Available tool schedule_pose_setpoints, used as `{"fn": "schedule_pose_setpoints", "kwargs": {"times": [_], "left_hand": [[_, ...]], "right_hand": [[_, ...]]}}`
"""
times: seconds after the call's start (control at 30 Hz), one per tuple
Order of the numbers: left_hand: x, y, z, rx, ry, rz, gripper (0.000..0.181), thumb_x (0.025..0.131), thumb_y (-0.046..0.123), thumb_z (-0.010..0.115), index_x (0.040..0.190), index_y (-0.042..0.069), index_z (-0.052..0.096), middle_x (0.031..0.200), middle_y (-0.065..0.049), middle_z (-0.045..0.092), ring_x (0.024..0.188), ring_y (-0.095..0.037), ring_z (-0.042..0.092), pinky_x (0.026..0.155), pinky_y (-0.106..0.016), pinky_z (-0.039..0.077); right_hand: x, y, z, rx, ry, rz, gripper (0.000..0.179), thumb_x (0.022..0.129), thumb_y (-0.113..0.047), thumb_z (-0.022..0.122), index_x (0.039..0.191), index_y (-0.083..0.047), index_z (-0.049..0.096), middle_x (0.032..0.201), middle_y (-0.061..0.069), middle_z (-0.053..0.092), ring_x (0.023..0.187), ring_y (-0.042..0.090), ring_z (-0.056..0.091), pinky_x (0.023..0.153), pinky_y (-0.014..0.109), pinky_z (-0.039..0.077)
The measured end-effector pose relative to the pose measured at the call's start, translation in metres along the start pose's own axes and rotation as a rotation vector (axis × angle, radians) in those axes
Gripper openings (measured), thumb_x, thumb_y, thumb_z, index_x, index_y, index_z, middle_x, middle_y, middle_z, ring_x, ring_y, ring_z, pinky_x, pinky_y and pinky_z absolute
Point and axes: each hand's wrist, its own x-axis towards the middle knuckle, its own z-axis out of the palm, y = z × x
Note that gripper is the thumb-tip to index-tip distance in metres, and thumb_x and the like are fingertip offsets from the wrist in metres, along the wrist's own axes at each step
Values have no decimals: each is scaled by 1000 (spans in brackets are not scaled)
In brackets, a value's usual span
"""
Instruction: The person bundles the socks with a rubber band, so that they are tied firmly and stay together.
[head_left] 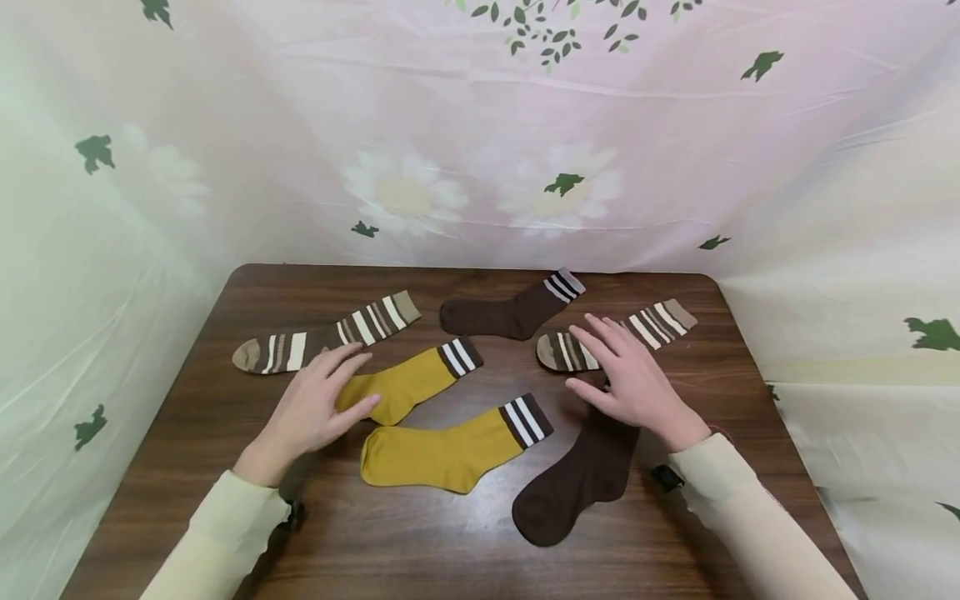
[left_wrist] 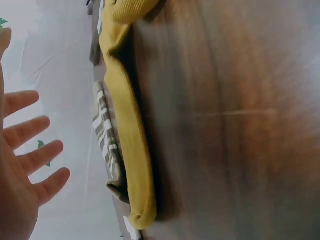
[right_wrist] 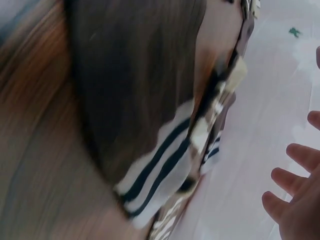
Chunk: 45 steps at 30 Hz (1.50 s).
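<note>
My left hand [head_left: 318,404], fingers spread, hovers over the toe end of a mustard sock [head_left: 412,379] with a dark striped cuff. In the left wrist view its fingers stand apart from that mustard sock [left_wrist: 127,135]. My right hand [head_left: 630,375] is spread above a brown striped sock [head_left: 660,325] and the upper part of a plain dark brown sock [head_left: 573,483], hiding that sock's cuff in the head view. The right wrist view shows the cuff [right_wrist: 157,165] with pale and dark bands. Neither hand holds anything.
A second mustard sock [head_left: 446,454] lies at the middle of the wooden table [head_left: 420,550]. Farther back are another brown striped sock [head_left: 375,321] at left and a dark brown sock [head_left: 502,317]. A printed white cloth [head_left: 480,125] hangs behind the table and along its sides.
</note>
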Motion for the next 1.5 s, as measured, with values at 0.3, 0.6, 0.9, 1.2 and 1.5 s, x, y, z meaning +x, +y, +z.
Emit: {"fn": "schedule_pose_setpoints", "kwargs": {"times": [0.3, 0.6, 0.9, 1.2, 1.5], "left_hand": [[-14, 10, -2, 11, 10, 81, 52, 88, 34, 82, 129, 5, 70, 137, -18, 63, 122, -41, 62, 93, -66, 50], [-31, -5, -6, 49, 60, 38, 49, 85, 24, 83, 126, 1, 71, 132, -22, 66, 117, -44, 62, 92, -65, 50], [-45, -21, -9, 93, 80, -111, 47, 85, 19, 84, 125, -1, 70, 132, -25, 64, 116, -48, 62, 85, -68, 52], [-59, -30, -9, 92, 88, -266, 44, 85, 16, 84, 123, -1, 70, 128, -25, 63, 115, -48, 60, 93, -65, 50], [-65, -35, -10, 32, 67, -432, 42, 90, 14, 79, 126, -4, 66, 128, -28, 60, 115, -48, 59, 95, -67, 48]], "right_hand": [[19, -23, 14, 0, -98, -94, 75, 94, -48, 76, 156, -15, 50, 160, 22, 45, 149, 47, 39, 117, 63, 35], [41, -41, 37, 24, -157, -180, 70, 98, -50, 70, 156, -14, 51, 162, 17, 45, 146, 47, 42, 114, 65, 38], [60, -52, 50, 62, -223, -179, 68, 101, -47, 69, 157, -14, 49, 159, 21, 47, 145, 45, 45, 116, 62, 38], [69, -57, 60, 114, -282, -98, 63, 104, -42, 66, 157, -14, 49, 158, 20, 48, 143, 39, 48, 112, 63, 42], [82, -64, 72, 134, -308, -76, 61, 104, -41, 66, 157, -14, 50, 156, 17, 51, 141, 37, 50, 111, 56, 46]]}}
